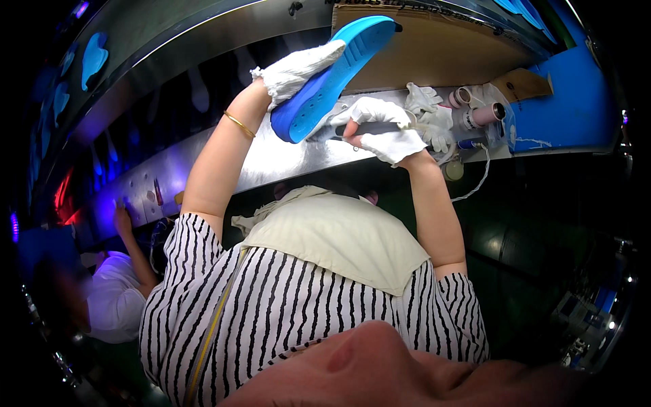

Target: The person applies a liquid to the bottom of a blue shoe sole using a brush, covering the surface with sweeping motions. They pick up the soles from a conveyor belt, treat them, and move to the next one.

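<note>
Head view: grips a blue sole (pixel 339 76) in the gloved left hand (pixel 302 66), pressed firmly along one long edge, tilted above the metal bench (pixel 271 163). Reaches with its upper tip across a cardboard box (pixel 434 64) at the bench's back edge; dips with its lower rounded end toward the bench top, though cannot tell if touching. Curls thumb and fingers of the gloved right hand (pixel 392 144) toward each other over the bench; cannot tell whether pinching anything.

Shows bright metal along the bench's near edge, left of centre. Gets tighter toward the bench's right part, with white gloves (pixel 427 108), pink containers (pixel 485 115) and a white cord (pixel 487 169) drooping past the near edge. Ends in a blue panel (pixel 573 102) at the bench's right. Beyond the bench, at far left, shows blue pieces (pixel 95 60); beside its left end, a co-worker (pixel 115 295); before it, a cream cloth (pixel 332 230).
</note>
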Tool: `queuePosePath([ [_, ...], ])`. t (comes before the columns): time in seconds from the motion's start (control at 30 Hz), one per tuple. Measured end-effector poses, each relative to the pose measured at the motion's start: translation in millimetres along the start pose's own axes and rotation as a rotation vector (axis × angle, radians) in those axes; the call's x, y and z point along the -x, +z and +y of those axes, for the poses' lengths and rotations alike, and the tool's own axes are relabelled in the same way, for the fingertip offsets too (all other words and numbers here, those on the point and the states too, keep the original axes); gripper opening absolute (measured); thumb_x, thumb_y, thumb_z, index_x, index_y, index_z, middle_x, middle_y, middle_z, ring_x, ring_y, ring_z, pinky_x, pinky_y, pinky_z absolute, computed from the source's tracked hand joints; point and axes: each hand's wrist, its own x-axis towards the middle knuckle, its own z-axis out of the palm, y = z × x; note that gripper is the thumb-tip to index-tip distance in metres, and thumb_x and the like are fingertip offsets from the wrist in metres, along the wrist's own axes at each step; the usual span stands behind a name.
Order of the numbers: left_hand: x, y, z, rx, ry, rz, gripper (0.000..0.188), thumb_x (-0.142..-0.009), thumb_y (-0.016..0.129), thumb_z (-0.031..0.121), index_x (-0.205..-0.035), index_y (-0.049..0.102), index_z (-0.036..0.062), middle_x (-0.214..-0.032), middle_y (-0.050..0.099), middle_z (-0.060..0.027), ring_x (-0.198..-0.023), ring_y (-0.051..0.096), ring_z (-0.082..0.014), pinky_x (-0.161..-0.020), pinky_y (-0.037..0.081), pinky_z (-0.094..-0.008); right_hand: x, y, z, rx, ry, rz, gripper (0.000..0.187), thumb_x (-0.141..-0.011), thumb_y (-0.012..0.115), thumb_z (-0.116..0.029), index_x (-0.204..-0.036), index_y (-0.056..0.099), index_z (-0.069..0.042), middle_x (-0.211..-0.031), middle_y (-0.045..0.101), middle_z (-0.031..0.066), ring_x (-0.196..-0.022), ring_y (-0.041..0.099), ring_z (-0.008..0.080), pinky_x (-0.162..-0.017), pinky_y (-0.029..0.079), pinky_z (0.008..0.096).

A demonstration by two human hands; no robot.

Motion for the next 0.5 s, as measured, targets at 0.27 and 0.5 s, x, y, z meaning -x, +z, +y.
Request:
queuePosePath([
  [0.27, -3.4, -2.9, -5.5, 0.104, 0.04, 0.062, 0.079, -0.077, 0.054, 0.067, -0.126, 0.049, 0.0049, -0.101, 0.062, -0.0167, -0.082, 0.064, -0.0238, -0.069, 0.056, -0.0326, -5.1, -11.9, -7.5, 0.164, -0.253, 0.116, 0.015, -0.068, 0.065, 0.008, -0.074, 0.06, -0.004, -0.087, 0.062, 0.0064, -0.082, 0.062, 0.0176, -0.074, 0.05, 0.0281],
  [0.5, 20.8, -10.5, -0.6, 0.975, 0.583, -0.135, 0.084, -0.081, 0.04, 0.07, -0.134, 0.036, 0.0048, -0.125, 0.052, -0.016, -0.115, 0.052, -0.0274, -0.1, 0.041, -0.0395, 11.5, -30.3, -17.9, -0.007, -0.189, 0.299, 0.016, -0.074, 0.067, 0.006, -0.084, 0.06, -0.003, -0.092, 0.065, 0.0089, -0.081, 0.062, 0.0126, -0.071, 0.05, 0.0237],
])
